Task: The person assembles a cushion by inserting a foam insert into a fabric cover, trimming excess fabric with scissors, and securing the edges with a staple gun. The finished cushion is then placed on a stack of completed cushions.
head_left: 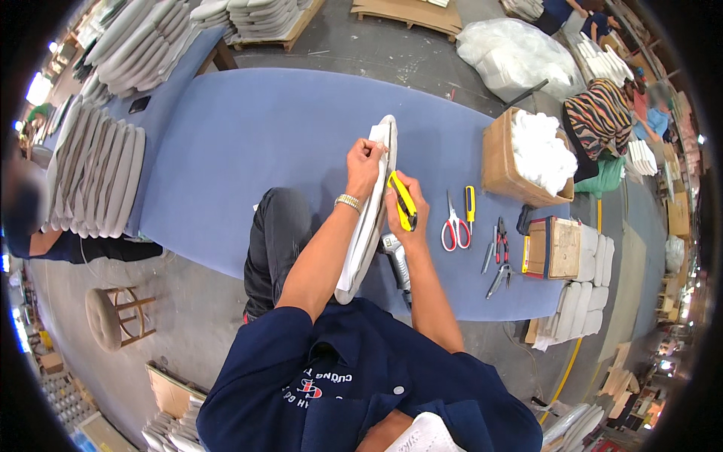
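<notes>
A grey upholstered seat pad (361,252) with a white face is held on edge in front of my body, its far end pointing away from me. My left hand (365,167) is closed, fingers pinching the white edge near the pad's far end. In my right hand (409,215) is a yellow and black utility knife (403,202), gripped close against the pad's right side. Whether its blade touches the fabric is too small to tell. Beneath my right forearm lies a grey pistol-shaped power tool (396,261), partly hidden.
On the blue-covered table (248,135), scissors (455,226), a yellow screwdriver (470,203) and pliers (502,241) lie to the right. Beyond them stand a carton of white stuffing (488,162) and a wooden box (553,248). Stacked pads (94,169) fill the left, beside another person.
</notes>
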Action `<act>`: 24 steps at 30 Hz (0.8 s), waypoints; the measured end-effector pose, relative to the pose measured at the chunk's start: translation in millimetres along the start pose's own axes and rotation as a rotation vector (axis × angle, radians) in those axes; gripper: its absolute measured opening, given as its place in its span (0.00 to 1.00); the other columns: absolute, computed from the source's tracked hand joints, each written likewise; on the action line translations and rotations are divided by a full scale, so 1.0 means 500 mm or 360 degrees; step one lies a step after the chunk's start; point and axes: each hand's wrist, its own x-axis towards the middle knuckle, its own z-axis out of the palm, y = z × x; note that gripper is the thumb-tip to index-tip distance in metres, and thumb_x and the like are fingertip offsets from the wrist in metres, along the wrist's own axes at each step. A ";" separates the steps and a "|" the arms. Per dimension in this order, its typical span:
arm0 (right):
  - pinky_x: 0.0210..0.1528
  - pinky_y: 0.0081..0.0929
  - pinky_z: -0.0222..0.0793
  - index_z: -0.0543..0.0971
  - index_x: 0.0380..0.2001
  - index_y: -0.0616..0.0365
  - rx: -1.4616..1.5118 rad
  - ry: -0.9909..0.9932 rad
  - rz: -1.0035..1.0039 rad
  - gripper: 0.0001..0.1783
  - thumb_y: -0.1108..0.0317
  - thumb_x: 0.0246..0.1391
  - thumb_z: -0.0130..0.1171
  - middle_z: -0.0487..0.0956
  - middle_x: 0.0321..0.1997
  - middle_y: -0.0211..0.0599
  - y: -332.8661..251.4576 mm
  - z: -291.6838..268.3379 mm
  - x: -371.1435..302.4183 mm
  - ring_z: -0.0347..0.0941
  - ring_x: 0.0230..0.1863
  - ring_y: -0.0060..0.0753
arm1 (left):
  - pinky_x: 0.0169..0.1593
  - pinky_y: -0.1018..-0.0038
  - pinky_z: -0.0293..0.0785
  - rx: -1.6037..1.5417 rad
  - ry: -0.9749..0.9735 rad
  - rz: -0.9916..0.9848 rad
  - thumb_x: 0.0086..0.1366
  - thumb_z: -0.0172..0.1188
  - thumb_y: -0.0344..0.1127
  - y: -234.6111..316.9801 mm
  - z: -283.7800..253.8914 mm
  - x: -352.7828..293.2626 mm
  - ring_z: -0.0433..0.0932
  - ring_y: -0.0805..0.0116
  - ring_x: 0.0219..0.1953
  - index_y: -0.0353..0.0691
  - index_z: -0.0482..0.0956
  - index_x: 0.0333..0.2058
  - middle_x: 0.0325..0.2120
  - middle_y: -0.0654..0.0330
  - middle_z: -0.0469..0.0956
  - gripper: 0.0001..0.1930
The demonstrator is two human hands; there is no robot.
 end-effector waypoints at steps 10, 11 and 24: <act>0.37 0.29 0.75 0.77 0.51 0.56 0.0152 -0.0044 0.0116 0.17 0.67 0.60 0.61 0.83 0.35 0.43 -0.013 -0.031 -0.090 0.82 0.33 0.28 | 0.38 0.74 0.74 0.0399 -0.0417 0.0431 0.69 0.63 0.33 0.082 0.007 -0.024 0.76 0.76 0.32 0.35 0.78 0.33 0.29 0.62 0.81 0.08; 0.36 0.29 0.75 0.77 0.51 0.57 0.0149 0.0071 -0.0002 0.16 0.67 0.60 0.61 0.83 0.34 0.43 0.013 -0.027 -0.090 0.82 0.31 0.29 | 0.37 0.74 0.74 0.0299 -0.0535 0.0406 0.69 0.62 0.32 0.114 0.025 -0.051 0.76 0.76 0.30 0.35 0.77 0.33 0.28 0.61 0.80 0.08; 0.40 0.27 0.75 0.76 0.50 0.58 0.0098 0.0218 -0.0018 0.16 0.66 0.61 0.60 0.82 0.36 0.39 0.016 -0.007 -0.093 0.80 0.34 0.28 | 0.38 0.66 0.78 0.1180 -0.0695 0.0759 0.65 0.68 0.46 0.110 -0.039 -0.042 0.81 0.59 0.35 0.31 0.82 0.40 0.37 0.47 0.80 0.20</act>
